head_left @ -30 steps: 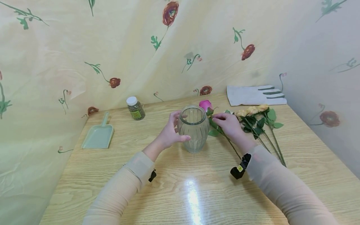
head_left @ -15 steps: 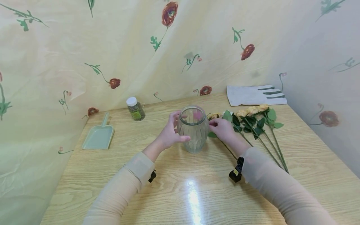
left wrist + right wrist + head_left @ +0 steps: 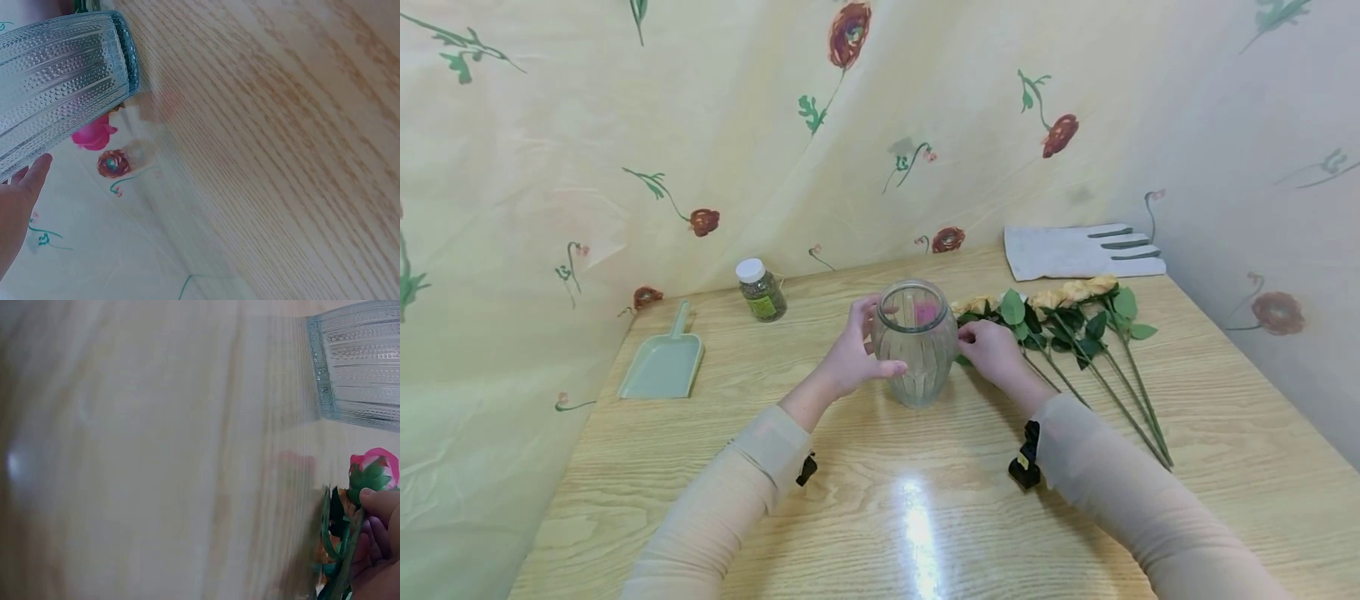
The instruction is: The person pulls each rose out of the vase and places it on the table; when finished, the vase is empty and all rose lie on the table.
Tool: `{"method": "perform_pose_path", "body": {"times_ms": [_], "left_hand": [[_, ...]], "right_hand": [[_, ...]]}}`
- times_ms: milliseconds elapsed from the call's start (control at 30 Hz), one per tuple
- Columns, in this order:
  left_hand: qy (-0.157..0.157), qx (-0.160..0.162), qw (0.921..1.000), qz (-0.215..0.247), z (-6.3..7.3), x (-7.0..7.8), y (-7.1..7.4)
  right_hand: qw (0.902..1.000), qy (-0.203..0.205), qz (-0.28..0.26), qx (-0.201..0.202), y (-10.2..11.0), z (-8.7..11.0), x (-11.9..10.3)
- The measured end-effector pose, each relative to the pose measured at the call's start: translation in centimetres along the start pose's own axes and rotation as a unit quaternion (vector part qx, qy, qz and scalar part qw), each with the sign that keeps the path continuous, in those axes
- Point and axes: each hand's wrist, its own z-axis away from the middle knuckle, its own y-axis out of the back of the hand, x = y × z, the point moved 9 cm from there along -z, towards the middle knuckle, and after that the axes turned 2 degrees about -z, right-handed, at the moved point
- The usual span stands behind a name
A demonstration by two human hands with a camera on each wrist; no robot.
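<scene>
A clear ribbed glass vase (image 3: 917,367) stands upright on the table, its mouth up. My left hand (image 3: 859,350) holds it from the left, thumb in front and fingers round the far side. Just right of the vase, my right hand (image 3: 996,352) pinches a pink rose by the stem below its bloom. That pink rose (image 3: 375,470) shows plainly in the right wrist view, with green sepals under the petals. From the head, its bloom appears only through the glass. The lower stem is mostly hidden by the right hand and forearm.
Several peach roses (image 3: 1075,293) lie to the right, stems toward the front. Behind them is a white glove (image 3: 1067,252) against the wall. A white-lidded jar (image 3: 762,292) stands back left, near a pale green dustpan (image 3: 664,365).
My right hand has moved left and slightly nearer, carrying the pink rose so its bloom passes behind the vase. The peach roses are more uncovered. My left hand and the vase stay put.
</scene>
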Motion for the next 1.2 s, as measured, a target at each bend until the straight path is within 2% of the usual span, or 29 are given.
{"method": "perform_pose_path", "body": {"times_ms": [133,367,433,967,1200], "left_hand": [[-0.001,0.001,1.0000,0.007,-0.1,-0.2,0.1],[0.001,0.005,1.0000,0.009,-1.1,-2.5,0.3],[-0.004,0.007,1.0000,0.003,-1.2,-2.8,0.3],[-0.026,0.015,0.9995,0.010,-1.1,-2.8,0.6],[-0.026,0.010,0.9995,0.012,-1.2,-3.0,0.3]], "right_hand": [[1.0000,0.001,0.007,-0.007,-0.3,-0.2,0.3],[0.9998,0.011,0.010,-0.014,-0.9,-0.2,0.6],[0.9998,0.015,0.006,-0.012,-0.9,-0.1,0.6],[0.9996,0.007,-0.026,-0.007,-0.5,0.2,0.9],[0.9980,0.001,-0.062,0.008,0.5,0.9,0.8]]}}
